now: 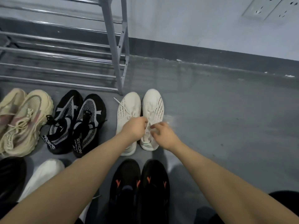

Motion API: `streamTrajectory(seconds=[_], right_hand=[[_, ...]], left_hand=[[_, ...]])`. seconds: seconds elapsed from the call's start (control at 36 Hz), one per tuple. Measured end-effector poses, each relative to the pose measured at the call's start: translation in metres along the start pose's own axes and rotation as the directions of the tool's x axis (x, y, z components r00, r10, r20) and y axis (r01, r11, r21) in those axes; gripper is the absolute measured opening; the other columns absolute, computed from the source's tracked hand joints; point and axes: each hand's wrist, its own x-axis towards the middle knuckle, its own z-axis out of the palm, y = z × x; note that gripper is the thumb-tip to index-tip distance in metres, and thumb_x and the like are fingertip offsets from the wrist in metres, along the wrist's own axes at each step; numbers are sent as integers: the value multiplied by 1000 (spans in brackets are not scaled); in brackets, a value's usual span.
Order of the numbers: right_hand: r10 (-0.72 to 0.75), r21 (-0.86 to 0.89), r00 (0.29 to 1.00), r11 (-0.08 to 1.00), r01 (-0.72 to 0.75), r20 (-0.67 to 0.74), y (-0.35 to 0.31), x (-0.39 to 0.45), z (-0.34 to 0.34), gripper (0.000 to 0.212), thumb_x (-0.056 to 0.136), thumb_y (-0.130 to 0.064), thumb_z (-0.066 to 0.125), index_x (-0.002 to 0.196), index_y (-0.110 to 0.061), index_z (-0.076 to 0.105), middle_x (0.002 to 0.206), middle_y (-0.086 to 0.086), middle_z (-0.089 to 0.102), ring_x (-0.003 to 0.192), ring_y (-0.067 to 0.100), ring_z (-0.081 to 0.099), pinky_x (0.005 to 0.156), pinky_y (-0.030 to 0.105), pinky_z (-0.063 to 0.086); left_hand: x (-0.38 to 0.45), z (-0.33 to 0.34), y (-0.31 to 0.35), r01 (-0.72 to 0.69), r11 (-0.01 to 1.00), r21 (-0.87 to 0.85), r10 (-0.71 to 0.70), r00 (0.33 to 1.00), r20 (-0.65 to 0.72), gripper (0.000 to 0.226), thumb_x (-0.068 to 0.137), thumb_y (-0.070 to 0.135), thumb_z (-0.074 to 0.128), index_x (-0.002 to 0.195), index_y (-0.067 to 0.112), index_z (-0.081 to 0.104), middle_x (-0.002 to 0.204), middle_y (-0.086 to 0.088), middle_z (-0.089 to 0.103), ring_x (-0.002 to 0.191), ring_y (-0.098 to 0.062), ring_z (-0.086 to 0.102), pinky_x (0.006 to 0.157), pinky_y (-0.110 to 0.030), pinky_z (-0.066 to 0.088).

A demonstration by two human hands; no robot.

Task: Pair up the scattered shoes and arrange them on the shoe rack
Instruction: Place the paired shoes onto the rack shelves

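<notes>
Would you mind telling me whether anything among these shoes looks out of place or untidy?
One thing: a loose lace trails off the left white sneaker toward the rack leg. Both hands work at the right white sneaker. The other pairs sit neatly.

White knit shoes (140, 113) — glossy metal rack (64, 54).

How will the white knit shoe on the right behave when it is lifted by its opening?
The right white shoe looks knitted and soft, so its upper will probably sag and fold. It seems light for its size. Both hands, left hand and right hand, work at its laces, which may dangle.
</notes>
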Motion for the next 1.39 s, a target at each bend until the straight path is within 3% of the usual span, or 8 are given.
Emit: streamTrajectory(seconds=[0.25,0.42,0.53,0.67,0.75,0.86,1.28,1.39], right_hand=[[-51,-333,997,941,68,57,-3,-10,14,67,74,-55,59,133,-30,42,151,-6,25,136,31,19,111,46,4],[-133,-415,991,901,125,8,2,-10,25,71,76,-41,70,137,-31,34,154,-7,19,144,27,6,113,51,-6],[-165,-390,986,907,160,20,1,-2,31,56,82,-40,65,132,-27,42,153,-11,23,144,21,10,113,52,-1],[-126,-261,990,955,139,65,1,-2,37,46,86,-30,64,127,-23,43,150,-10,30,145,17,11,112,57,4],[-144,-117,989,982,148,40,0,-8,43,22,87,-14,58,104,-19,45,113,-12,50,140,26,23,107,57,22],[-202,-48,979,978,202,4,-7,-17,44,20,86,-9,56,87,-19,39,75,-16,31,117,35,42,90,44,39],[-166,-375,984,910,178,64,-6,-43,56,38,87,-10,54,120,-16,38,124,1,47,120,23,32,74,33,41],[-145,-520,988,840,155,60,-12,-39,57,40,84,-4,54,121,-11,42,123,5,46,117,27,33,69,32,42]], left_hand=[[-27,-6,-14,-11,941,337,26,999,-40,42,84,17,50,123,5,42,127,-13,42,115,-32,42,93,-39,37],[-42,-7,-39,-45,946,323,-1,990,139,49,82,40,53,124,15,45,127,-5,46,120,-26,44,98,-39,30],[-49,-9,-52,-329,792,514,221,940,262,58,74,46,62,122,17,50,134,3,40,130,-17,30,105,-37,23],[-51,1,-60,-308,791,529,280,950,136,25,82,25,59,104,19,51,112,2,55,114,-17,46,94,-31,25],[-51,2,-58,-286,797,533,283,955,90,18,83,20,56,100,19,53,106,2,59,109,-18,49,90,-30,27],[-51,11,-59,-279,802,528,292,954,61,20,84,12,53,104,17,54,107,0,59,108,-20,49,87,-30,33],[-73,20,-51,-196,780,595,200,978,59,49,83,5,54,128,12,37,123,-7,43,116,-25,39,86,-31,38],[-79,23,-47,-165,754,636,248,968,-43,46,64,5,72,106,11,53,101,-9,53,95,-25,52,65,-30,44]])
